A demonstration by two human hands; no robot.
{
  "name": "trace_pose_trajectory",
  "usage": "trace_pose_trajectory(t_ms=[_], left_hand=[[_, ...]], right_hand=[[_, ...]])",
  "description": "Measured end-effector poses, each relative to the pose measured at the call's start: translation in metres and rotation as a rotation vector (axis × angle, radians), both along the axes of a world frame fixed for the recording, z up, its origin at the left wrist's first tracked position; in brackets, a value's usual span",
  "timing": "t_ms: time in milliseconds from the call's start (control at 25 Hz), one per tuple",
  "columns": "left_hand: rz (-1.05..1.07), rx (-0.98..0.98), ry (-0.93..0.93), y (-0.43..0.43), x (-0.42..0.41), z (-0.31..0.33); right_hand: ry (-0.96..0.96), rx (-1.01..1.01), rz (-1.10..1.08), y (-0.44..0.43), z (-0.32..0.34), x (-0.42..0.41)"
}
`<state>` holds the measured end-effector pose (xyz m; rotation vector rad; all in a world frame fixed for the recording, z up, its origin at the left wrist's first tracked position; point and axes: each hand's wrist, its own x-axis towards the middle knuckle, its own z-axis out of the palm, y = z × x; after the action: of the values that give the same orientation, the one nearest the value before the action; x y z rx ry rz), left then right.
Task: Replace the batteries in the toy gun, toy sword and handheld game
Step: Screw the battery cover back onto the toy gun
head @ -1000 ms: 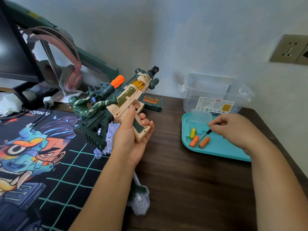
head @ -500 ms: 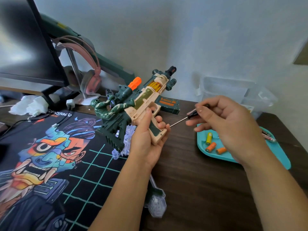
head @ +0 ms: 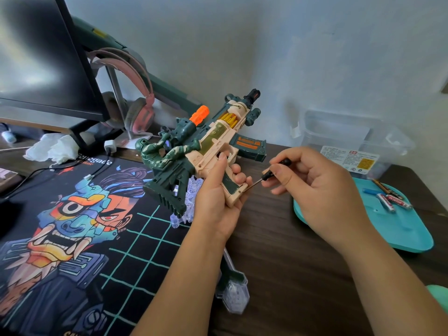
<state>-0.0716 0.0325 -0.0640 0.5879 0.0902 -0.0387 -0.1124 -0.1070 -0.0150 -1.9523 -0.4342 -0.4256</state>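
Note:
My left hand (head: pixel 218 202) grips the handle of the beige and dark green toy gun (head: pixel 213 141), holding it tilted above the desk with the muzzle pointing up and away. My right hand (head: pixel 315 187) pinches a small black-handled screwdriver (head: pixel 271 173); its metal tip touches the bottom end of the gun's handle. A clear plastic toy sword (head: pixel 232 287) lies on the desk under my left forearm, mostly hidden. Several batteries (head: pixel 392 201) lie in the teal tray (head: pixel 400 229) at the right.
A clear plastic box (head: pixel 351 146) stands against the wall behind the tray. A printed desk mat (head: pixel 72 226) covers the left of the dark wooden desk. A monitor (head: pixel 41 64), pink headphones (head: pixel 135 105) on a stand and crumpled tissue (head: pixel 53 147) sit at the back left.
My right hand lifted the screwdriver off the teal tray and carried it left to the base of the gun's handle. My left hand kept holding the gun.

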Motion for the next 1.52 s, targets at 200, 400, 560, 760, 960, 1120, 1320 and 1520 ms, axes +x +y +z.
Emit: trace_pose_trajectory(t_ms=[200,400,560,760,960,1120,1320,1520], left_hand=[[0.006,0.024,0.000,-0.0008,-0.0002,0.0010],[0.000,0.034,-0.002,-0.0010,-0.0011,0.0017],[-0.002,0.045,-0.009,-0.0007,-0.0009,0.0011],[0.004,0.072,-0.023,-0.0012,-0.0016,0.0008],[0.013,0.063,-0.026,-0.0015,-0.0028,0.0022],[0.017,0.075,-0.023,-0.0020,-0.0034,0.0029],[0.029,0.072,-0.025,-0.0011,-0.0033,0.0024],[0.029,0.102,-0.038,-0.0016,-0.0016,0.0001]], right_hand=[[-0.008,0.007,0.006,0.0004,-0.0012,0.0007],[-0.020,-0.003,-0.002,0.0006,-0.0010,-0.0002],[-0.031,-0.003,0.003,0.0019,0.0002,-0.0014],[-0.033,-0.014,-0.004,0.0027,0.0004,-0.0028],[-0.049,-0.061,-0.017,0.0023,0.0013,-0.0040],[-0.056,-0.072,-0.019,0.0030,0.0016,-0.0046],[-0.066,-0.042,-0.035,0.0050,0.0016,-0.0050],[-0.068,-0.042,-0.096,0.0093,0.0008,-0.0069]])
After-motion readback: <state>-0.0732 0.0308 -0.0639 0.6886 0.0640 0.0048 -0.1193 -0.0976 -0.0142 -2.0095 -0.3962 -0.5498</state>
